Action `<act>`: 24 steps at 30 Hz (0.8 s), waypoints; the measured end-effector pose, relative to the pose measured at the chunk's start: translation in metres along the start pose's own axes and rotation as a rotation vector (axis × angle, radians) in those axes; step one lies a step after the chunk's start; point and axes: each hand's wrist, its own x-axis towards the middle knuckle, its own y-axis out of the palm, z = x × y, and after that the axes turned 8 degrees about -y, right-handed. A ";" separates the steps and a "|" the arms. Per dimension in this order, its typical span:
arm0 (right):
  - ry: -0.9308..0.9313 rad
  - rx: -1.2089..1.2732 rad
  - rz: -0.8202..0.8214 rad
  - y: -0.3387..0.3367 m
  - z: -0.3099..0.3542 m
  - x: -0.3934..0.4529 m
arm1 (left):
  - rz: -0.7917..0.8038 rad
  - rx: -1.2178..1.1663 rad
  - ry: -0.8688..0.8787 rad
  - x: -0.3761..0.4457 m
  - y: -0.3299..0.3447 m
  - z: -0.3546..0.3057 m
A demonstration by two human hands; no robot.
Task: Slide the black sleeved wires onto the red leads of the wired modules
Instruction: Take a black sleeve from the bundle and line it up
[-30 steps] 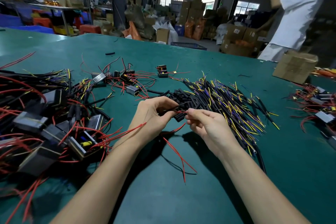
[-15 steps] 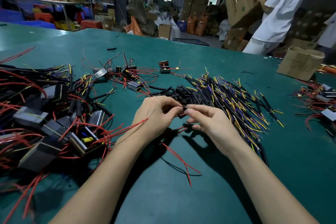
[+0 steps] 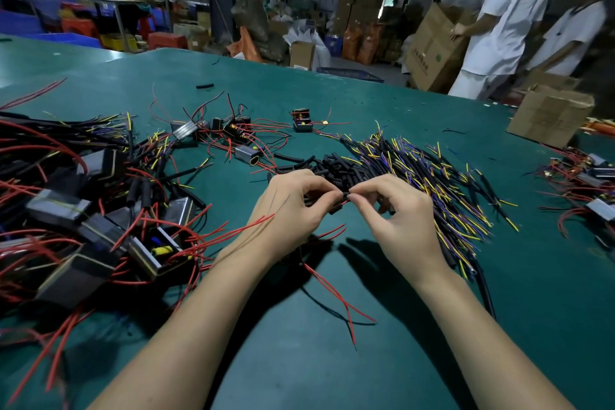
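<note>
Head view: both hands meet at centre over the green table (image 3: 332, 369). Left hand (image 3: 293, 206) has its fingers curled, pinching a black sleeve (image 3: 336, 198) and a red lead (image 3: 327, 231) whose strands trail from under the palm toward 6 o'clock. Right hand (image 3: 396, 213) pinches the same sleeve from the other end, thumb and forefinger tips touching it, so the fingertips of both hands are nearly together. Just beyond the hands, at 12 to 2 o'clock, lies the pile of sleeved wires (image 3: 416, 170) with yellow and purple ends. Modules (image 3: 100, 230) with red leads are heaped at 9 o'clock; more modules (image 3: 595, 190) at 3 o'clock. One box (image 3: 549, 115) sits at 2 o'clock.
</note>
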 end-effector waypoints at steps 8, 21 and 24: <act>-0.069 -0.053 0.054 -0.002 -0.005 -0.003 | 0.065 -0.003 -0.066 -0.002 -0.001 -0.003; 0.427 0.286 -0.051 0.003 -0.014 0.001 | -0.034 0.231 -0.073 -0.003 0.001 0.009; 0.582 0.189 -0.175 -0.003 -0.033 0.003 | -0.129 0.239 -0.071 -0.002 0.003 0.015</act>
